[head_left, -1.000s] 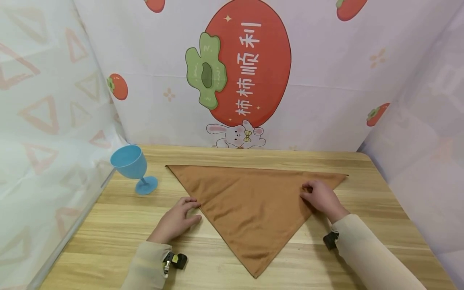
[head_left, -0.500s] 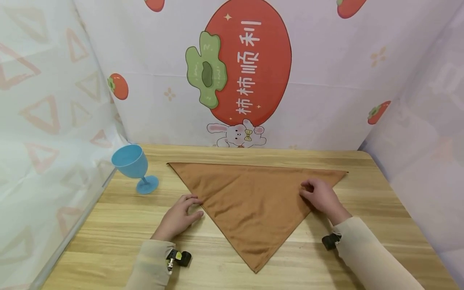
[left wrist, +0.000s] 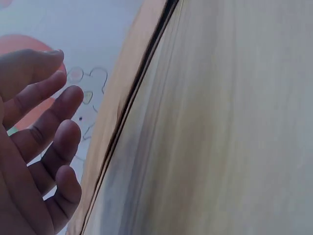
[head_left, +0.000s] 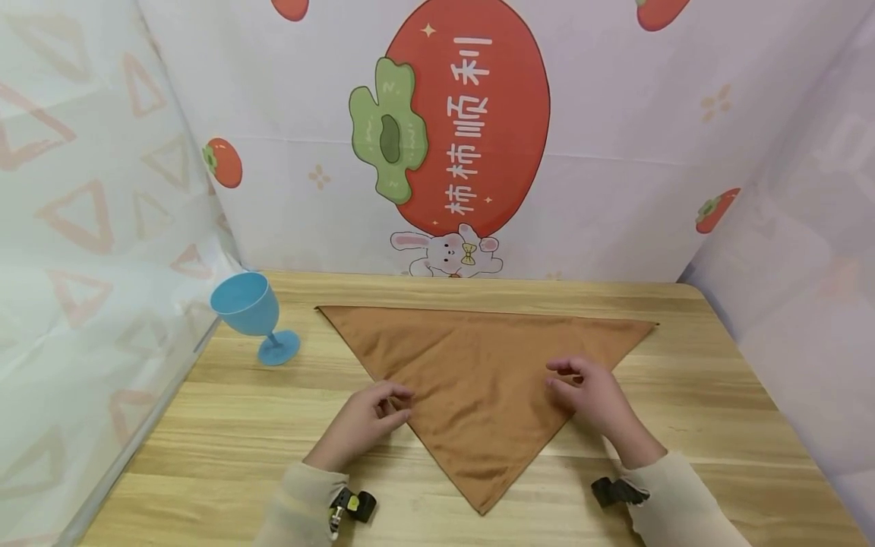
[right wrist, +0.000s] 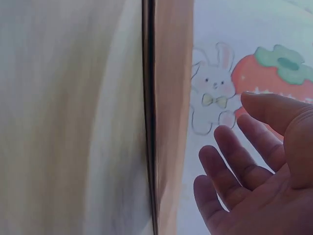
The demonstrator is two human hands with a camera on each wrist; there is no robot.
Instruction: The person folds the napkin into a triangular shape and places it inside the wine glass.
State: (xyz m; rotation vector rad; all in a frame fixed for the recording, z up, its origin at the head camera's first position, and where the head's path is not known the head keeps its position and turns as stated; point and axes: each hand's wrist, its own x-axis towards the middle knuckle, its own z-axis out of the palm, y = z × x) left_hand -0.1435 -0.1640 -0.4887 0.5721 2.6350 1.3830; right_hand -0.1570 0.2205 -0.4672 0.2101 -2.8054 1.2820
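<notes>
A brown cloth [head_left: 478, 380] lies on the table as a triangle, its long fold at the back and its point toward the person. Over its left slanting edge, my left hand [head_left: 365, 422] hovers with loosely bent fingers and nothing between them. My right hand [head_left: 593, 399] is above the cloth's right side, fingers relaxed and parted from the thumb. In the left wrist view, the fingers [left wrist: 66, 139] stand apart from the doubled cloth edge [left wrist: 124, 110]. The right wrist view likewise has an unfilled palm [right wrist: 264, 205] beside the cloth edge [right wrist: 168, 117].
A blue plastic goblet [head_left: 246, 305] stands on the wooden table [head_left: 225, 425] left of the cloth. Behind the table hangs a white backdrop [head_left: 601, 213] printed with persimmons and a rabbit. Pale sheets [head_left: 89, 304] close off both sides.
My left hand has moved right, over the cloth's edge. My right hand has shifted left and nearer the person, its fingers opening from the cloth. The cloth's shape is nearly unchanged.
</notes>
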